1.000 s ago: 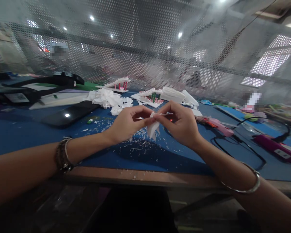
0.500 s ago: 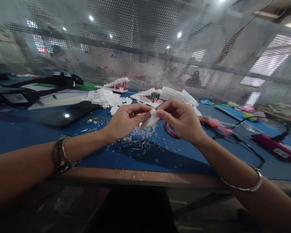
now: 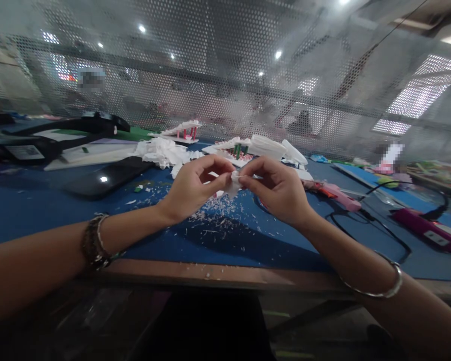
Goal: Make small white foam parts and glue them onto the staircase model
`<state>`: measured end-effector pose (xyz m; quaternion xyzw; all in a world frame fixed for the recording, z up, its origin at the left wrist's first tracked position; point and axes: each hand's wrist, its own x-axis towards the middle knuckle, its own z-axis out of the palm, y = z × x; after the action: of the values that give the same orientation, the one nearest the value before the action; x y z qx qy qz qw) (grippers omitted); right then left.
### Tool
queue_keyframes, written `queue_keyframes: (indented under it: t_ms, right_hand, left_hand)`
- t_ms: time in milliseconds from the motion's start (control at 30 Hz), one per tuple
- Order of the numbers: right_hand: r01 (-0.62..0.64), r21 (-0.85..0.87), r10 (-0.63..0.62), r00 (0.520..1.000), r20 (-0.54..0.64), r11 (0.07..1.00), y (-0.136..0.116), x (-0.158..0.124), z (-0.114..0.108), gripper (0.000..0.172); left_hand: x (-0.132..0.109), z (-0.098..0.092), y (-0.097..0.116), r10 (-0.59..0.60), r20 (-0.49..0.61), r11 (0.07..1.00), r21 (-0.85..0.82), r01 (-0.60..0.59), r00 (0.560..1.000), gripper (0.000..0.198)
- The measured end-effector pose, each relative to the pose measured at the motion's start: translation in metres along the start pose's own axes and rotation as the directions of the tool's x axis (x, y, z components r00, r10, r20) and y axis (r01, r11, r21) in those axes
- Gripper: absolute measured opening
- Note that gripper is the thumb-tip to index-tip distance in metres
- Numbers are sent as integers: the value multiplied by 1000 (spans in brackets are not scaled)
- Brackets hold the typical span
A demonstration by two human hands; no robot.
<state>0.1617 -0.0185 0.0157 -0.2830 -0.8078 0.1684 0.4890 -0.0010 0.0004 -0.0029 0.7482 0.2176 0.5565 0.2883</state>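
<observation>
A small piece of thin white tissue paper (image 3: pixel 234 187) hangs between my two hands, above the middle of the blue table. My left hand (image 3: pixel 193 188) is closed, thumb and fingertips pinching the tissue's left upper edge. From the other side my right hand (image 3: pixel 281 190) pinches at the tissue's upper right, its fingers closed. Fine white shreds (image 3: pixel 220 213) lie scattered on the table below. Behind my left hand is a heap of crumpled white paper (image 3: pixel 163 152). Beyond my right hand stands a small white model with green posts (image 3: pixel 239 150), beside folded white paper (image 3: pixel 267 145).
A black phone (image 3: pixel 105 179) lies at the left, near a black headset-like strap (image 3: pixel 69 125). To the right are a pink glue gun (image 3: pixel 342 196), black cables and a magenta power strip (image 3: pixel 430 228). Another model with red posts (image 3: pixel 188 131) stands farther back, before a perforated metal screen (image 3: pixel 218 75).
The tissue between my fingers looks smaller and more bunched up. My right hand has shifted slightly, and its fingertips sit a little farther from the left ones.
</observation>
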Motion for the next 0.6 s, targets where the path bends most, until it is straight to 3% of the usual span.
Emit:
queue_keyframes:
  t_ms: [333, 600]
  right_hand:
    - [53, -4, -53, 997, -50, 999, -1, 0, 3, 10]
    - [71, -60, -73, 997, -32, 996, 1, -3, 2, 7]
  left_hand:
    - [-3, 3, 3, 6, 16, 997, -75, -5, 1000, 13]
    - [1, 0, 5, -62, 61, 998, 31, 60, 996, 15]
